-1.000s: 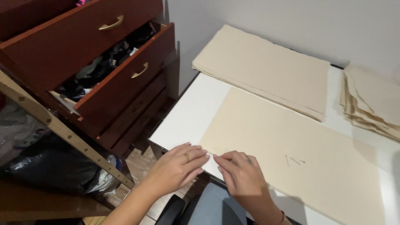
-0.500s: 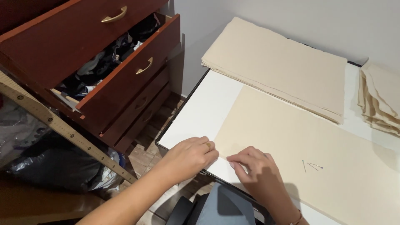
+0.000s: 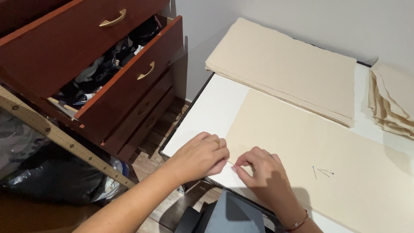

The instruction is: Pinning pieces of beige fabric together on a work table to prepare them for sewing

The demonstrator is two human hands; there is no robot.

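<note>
While both hands meet at the near corner of the large cream sheet (image 3: 319, 159), this sheet lies flat on the white tabletop (image 3: 207, 116) and runs away from the hands toward 3 o'clock. The left hand (image 3: 199, 156) sits just at 9 o'clock of the corner, with its fingers curled and pinched together on the edge of the sheet; a ring shows on one finger. The right hand (image 3: 263, 177) rests on the sheet itself, just at 3 o'clock of the left one, and its fingers are also bent, with thumb and forefinger closed in a pinch at the same edge. Between the two pinches a very thin thing seems to be held, but it is too small to tell what it is. A thin red bracelet is around the right wrist.

On the sheet, at 3 o'clock from the right hand and apart from it, a few pins (image 3: 322, 172) with coloured heads lie loose. At 12 o'clock a stack of cream sheets (image 3: 284, 64) lies on the tabletop, and a smaller pile (image 3: 394, 101) is at 2 o'clock. At 10 o'clock stands a dark red dresser (image 3: 64, 47) with open drawers full of clothes. A long wooden ruler (image 3: 64, 142) leans at 9 o'clock.
</note>
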